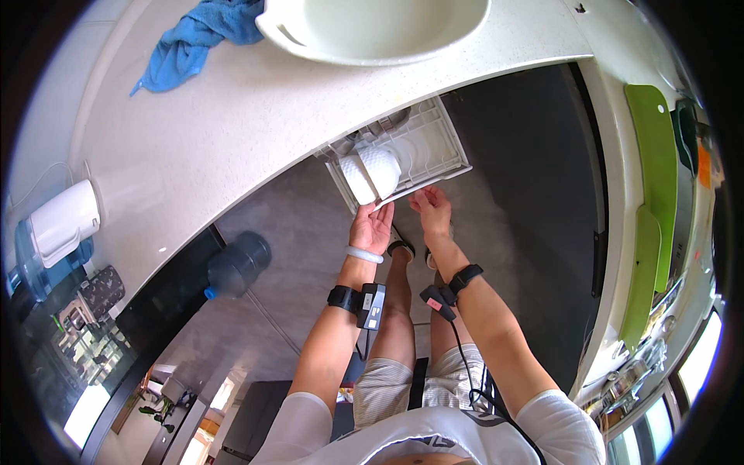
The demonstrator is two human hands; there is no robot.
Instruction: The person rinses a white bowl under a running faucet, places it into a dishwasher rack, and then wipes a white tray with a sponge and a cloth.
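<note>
A white wire dish rack point(433, 168) extends from beneath the counter. White textured bowls point(378, 168) stand on edge at its left front, and metal items point(386, 122) lie behind them. My left hand point(371, 226) is at the rack's front rim, palm up, thumb and fingers about the edge just below the bowls. Close by on the right, my right hand point(431, 212) has curled fingers near the same rim; whether it touches the rim cannot be told, and nothing shows in it.
On the white counter point(232, 116) lie a blue cloth point(192, 46) and a large white basin point(378, 29). A blue water jug point(238, 264) is on the floor at left. Green cutting boards point(654, 174) stand at right. A dark panel point(535, 174) borders the rack.
</note>
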